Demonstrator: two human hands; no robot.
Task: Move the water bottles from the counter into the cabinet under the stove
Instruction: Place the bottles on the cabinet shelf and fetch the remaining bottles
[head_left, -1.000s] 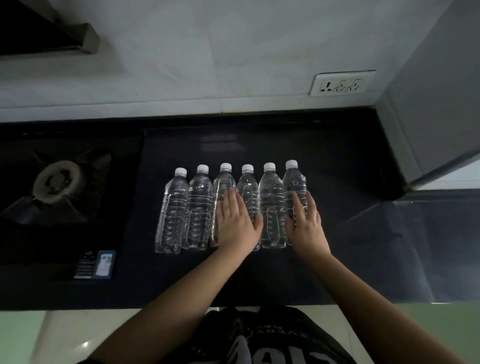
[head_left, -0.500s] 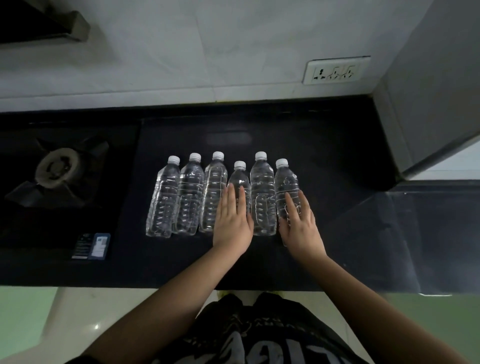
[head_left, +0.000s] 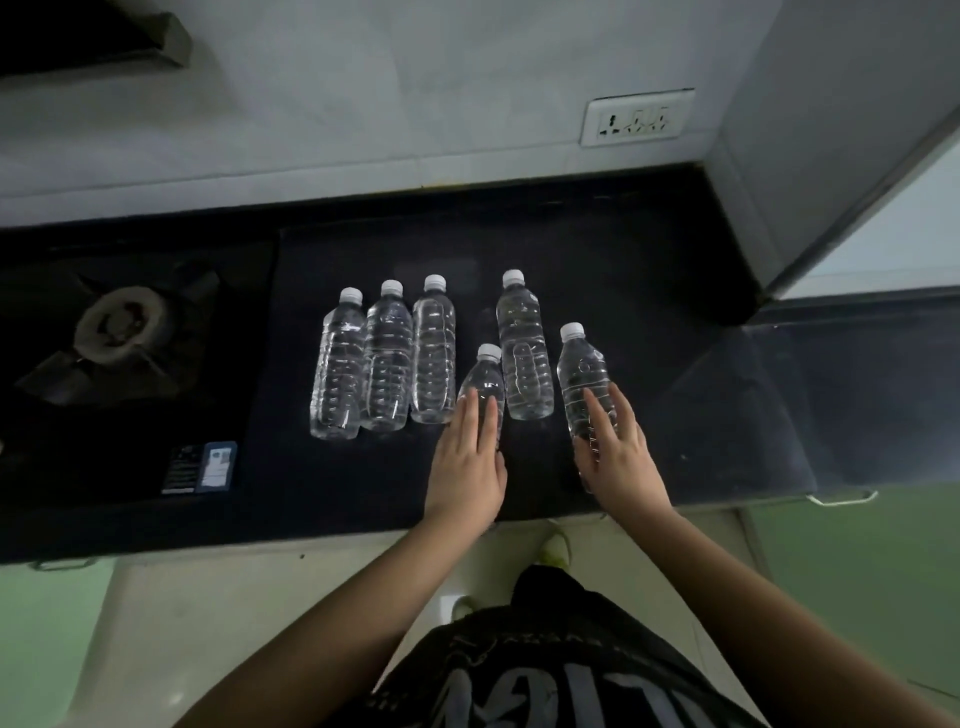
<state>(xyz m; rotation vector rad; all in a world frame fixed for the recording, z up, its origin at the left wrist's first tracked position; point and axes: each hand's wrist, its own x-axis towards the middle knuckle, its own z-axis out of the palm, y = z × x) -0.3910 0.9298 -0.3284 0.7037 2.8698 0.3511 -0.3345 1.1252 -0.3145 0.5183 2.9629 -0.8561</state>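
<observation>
A: Start at the hands. What has each got?

B: The left hand (head_left: 467, 467) lies on top of the fourth bottle (head_left: 485, 387), fingers straight along its body and laid over it, not plainly curled round. The right hand (head_left: 618, 452) covers the lower part of the sixth bottle (head_left: 582, 387); its fingers lie along the far side, the thumb seems to be on the near side, so it reads as a grip round the body.

A: And which way do those bottles run?

B: Both lie flat on the black counter (head_left: 649, 291), caps pointing away from the person, bases toward the front edge. So each long axis runs in line with its forearm.

A: Which hand is nearer to what?

B: Each is already on its own bottle. These two sit closer to the front edge than the others. The fifth bottle (head_left: 522, 358) lies between them, further back and untouched.

A: The rest?

B: Three more bottles (head_left: 387, 358) lie side by side to the left, touching, caps also away. Beyond them is the stove burner (head_left: 122, 327). The cabinet under it isn't in view; I'd judge that both hands must draw back and down toward the left.
</observation>
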